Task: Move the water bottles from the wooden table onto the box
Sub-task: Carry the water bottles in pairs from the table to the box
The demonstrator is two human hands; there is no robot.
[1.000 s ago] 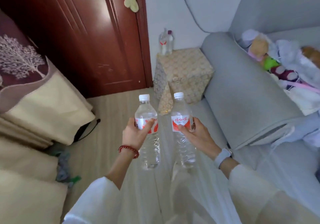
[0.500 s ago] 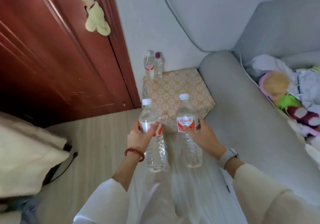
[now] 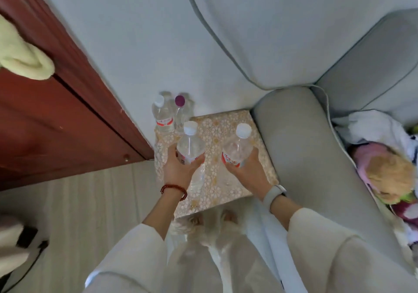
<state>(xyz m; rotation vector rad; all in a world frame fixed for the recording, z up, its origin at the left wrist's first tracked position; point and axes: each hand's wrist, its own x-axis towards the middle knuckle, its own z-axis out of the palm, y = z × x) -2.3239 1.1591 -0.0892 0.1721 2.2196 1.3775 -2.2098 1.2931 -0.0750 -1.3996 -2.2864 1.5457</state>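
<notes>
The box (image 3: pixel 228 120), covered in a gold flowered cloth, stands below me between the door and the sofa arm. My left hand (image 3: pixel 178 170) grips a clear water bottle (image 3: pixel 191 145) with a white cap and red label, held upright over the box's left part. My right hand (image 3: pixel 246 171) grips a second such bottle (image 3: pixel 237 147), tilted a little, over the box's middle. At the box's far left corner, against the wall, stand a white-capped bottle (image 3: pixel 162 116) and a purple-capped bottle (image 3: pixel 181 111). The wooden table is out of view.
A dark red wooden door (image 3: pixel 52 120) closes the left side, with a pale plush thing (image 3: pixel 22 57) hanging on it. The grey sofa arm (image 3: pixel 300 157) borders the box on the right; soft toys and cloths (image 3: pixel 384 168) lie on the seat. Light wood floor (image 3: pixel 90 202) spreads at left.
I have come up to the box and now look straight down on it. Both hands carried their bottles forward, from short of the box to above its top.
</notes>
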